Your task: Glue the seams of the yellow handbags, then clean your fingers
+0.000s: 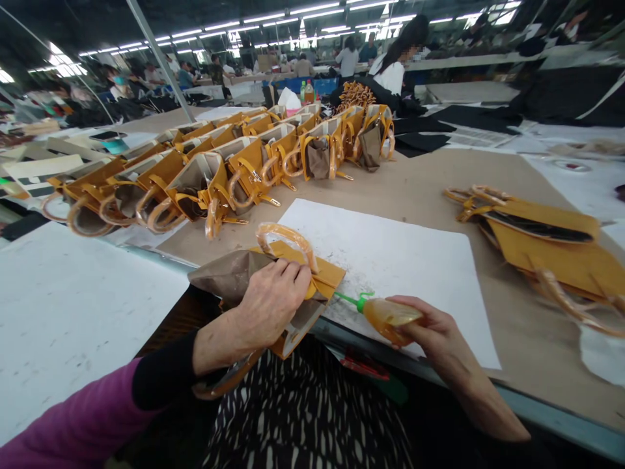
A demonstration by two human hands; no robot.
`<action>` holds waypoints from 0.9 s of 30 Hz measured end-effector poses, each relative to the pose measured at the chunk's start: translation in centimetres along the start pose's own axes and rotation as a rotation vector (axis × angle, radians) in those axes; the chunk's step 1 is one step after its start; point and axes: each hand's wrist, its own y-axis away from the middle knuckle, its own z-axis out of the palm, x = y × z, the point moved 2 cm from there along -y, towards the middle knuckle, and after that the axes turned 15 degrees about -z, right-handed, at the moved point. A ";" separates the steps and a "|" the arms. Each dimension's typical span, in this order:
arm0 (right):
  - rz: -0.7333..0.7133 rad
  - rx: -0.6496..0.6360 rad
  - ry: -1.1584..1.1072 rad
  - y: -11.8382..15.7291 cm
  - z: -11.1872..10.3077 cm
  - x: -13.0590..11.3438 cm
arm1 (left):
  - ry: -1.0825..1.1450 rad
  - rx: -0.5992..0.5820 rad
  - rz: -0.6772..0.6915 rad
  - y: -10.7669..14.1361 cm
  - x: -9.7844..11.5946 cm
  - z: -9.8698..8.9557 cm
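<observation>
My left hand (273,296) is closed on a yellow handbag (334,275) at the table's front edge, its brown lining (229,273) pulled out to the left. A plastic-wrapped handle (288,236) loops up behind my knuckles. In my right hand (432,326) is a glue bottle (390,319) with amber contents, lying on its side. Its thin green nozzle (347,299) points left, with the tip at the bag's edge; whether it touches cannot be made out. Beneath the bag and bottle lies a white paper sheet (415,254).
Rows of yellow handbags (195,172) stand at the back left. Another yellow bag (541,228) lies on the brown table covering (424,185) at right. Black fabric pieces (420,133) and bundled handles (356,96) are farther back. A co-worker (395,62) is across the table.
</observation>
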 end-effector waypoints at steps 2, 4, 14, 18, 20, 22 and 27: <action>0.032 0.008 -0.045 -0.1 0.1 -0.1 | 0.007 0.009 0.007 0.1 -0.1 0.1; 0.049 -0.004 -0.074 -0.3 0.3 0.0 | 0.003 0.020 0.015 0.2 -0.1 0.0; 0.121 -0.145 -0.112 -0.3 0.1 1.0 | 0.016 0.130 0.038 0.1 0.1 0.0; 0.122 -0.145 -0.161 -0.1 -0.3 1.9 | 0.037 0.164 0.055 0.1 0.0 0.2; 0.124 -0.122 -0.196 -0.1 -0.3 2.2 | 0.041 0.158 0.058 0.0 -0.1 0.2; 0.129 -0.094 -0.223 -0.1 -0.1 2.4 | 0.035 0.153 0.059 0.0 -0.1 0.2; 0.141 -0.065 -0.254 -0.2 0.6 2.4 | 0.015 0.171 0.059 -0.1 -0.2 0.4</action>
